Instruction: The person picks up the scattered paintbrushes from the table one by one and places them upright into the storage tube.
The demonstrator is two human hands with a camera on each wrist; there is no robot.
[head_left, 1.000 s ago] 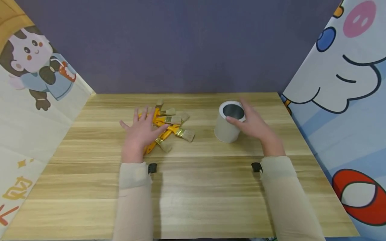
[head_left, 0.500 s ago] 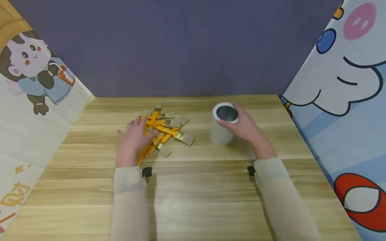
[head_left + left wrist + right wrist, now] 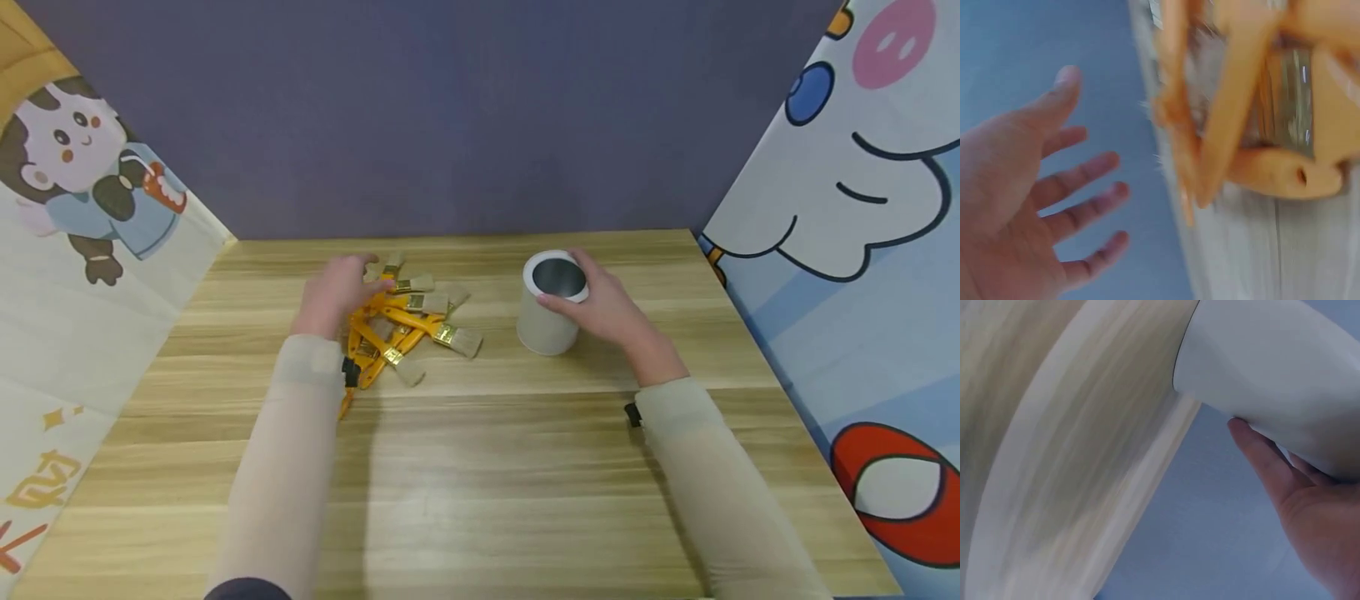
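A pile of paintbrushes (image 3: 412, 322) with orange handles, metal ferrules and pale bristles lies left of the table's middle. My left hand (image 3: 333, 296) is over the far left side of the pile, fingers partly hidden in the head view. In the left wrist view that hand (image 3: 1035, 200) shows loosely bent fingers with nothing between them, beside the blurred brush handles (image 3: 1235, 112). To the right, a white cylindrical can (image 3: 546, 327) stands upright with its dark open top facing up. My right hand (image 3: 618, 315) grips it near the rim, thumb on the near side.
The wooden table (image 3: 480, 500) meets a dark blue-grey wall (image 3: 465, 117) at its back edge. Cartoon-printed panels flank it: a left panel (image 3: 45, 325) and a right panel (image 3: 817, 333). Table surface shows between the brushes and the can.
My left hand drew back leftward from above the brushes, then moved toward the far side of the pile. My right hand, holding the can, has shifted it slightly left.
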